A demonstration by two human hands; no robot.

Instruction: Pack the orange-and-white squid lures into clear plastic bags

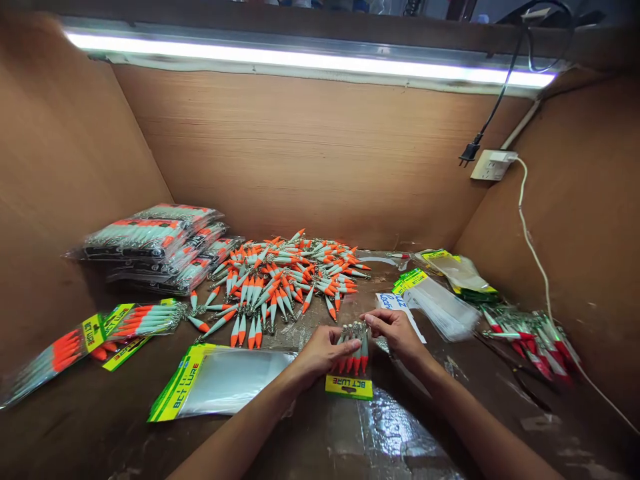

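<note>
A clear bag [349, 387] with a yellow BCT LURE header, upside down to me, lies in front of me with several white-and-orange fishing lures [357, 363] inside it. My left hand [320, 352] is closed on the bag's left side, thumb across the lures. My right hand [397, 332] pinches at the lures' metal ends by the bag's upper right edge; its fingertips partly hide what they grip. Beyond both hands spreads a heap of loose lures [280, 277]. A stack of clear bags [235, 380] with yellow-green headers rests left of my left forearm.
Packed lure bundles [145, 233] are stacked at the back left; filled bags [60, 353] lie at the left. To the right are more clear bags [440, 310], a handwritten paper [393, 303], red-and-white lures [537, 340] and a white cable [530, 240]. A black plug [469, 153] hangs above.
</note>
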